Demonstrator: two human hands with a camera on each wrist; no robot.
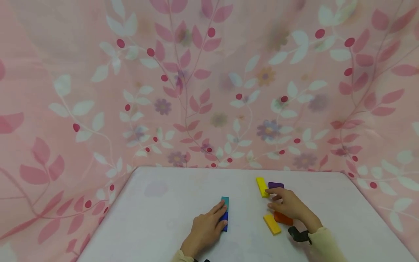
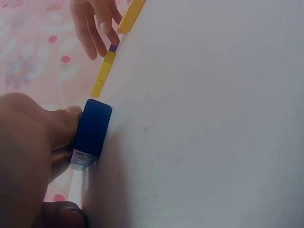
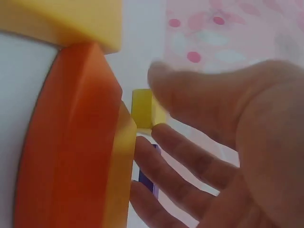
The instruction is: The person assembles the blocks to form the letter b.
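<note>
Blue block [image 2: 92, 128] lies under the right edge of the person's left hand [image 1: 205, 228], whose extended fingers rest across it and the teal block [image 1: 225, 199] at its far end. From the left wrist, its side shows a pale mottled patch, too blurred for me to make out. Its long axis runs away from the person, the teal block continuing that line; fingers partly cover the join. Well to the right of the blue block, the right hand [image 1: 290, 205] has its fingers loosely spread, holding nothing; I can't tell whether a fingertip touches the yellow block [image 1: 262, 187], beyond and right of the blue one. Purple block [image 1: 276, 185] sits farther right; right of the blue block lie the amber block [image 1: 272, 224] and the orange-red block [image 1: 283, 218]. White tabletop [image 1: 157, 222] spreads around it.
</note>
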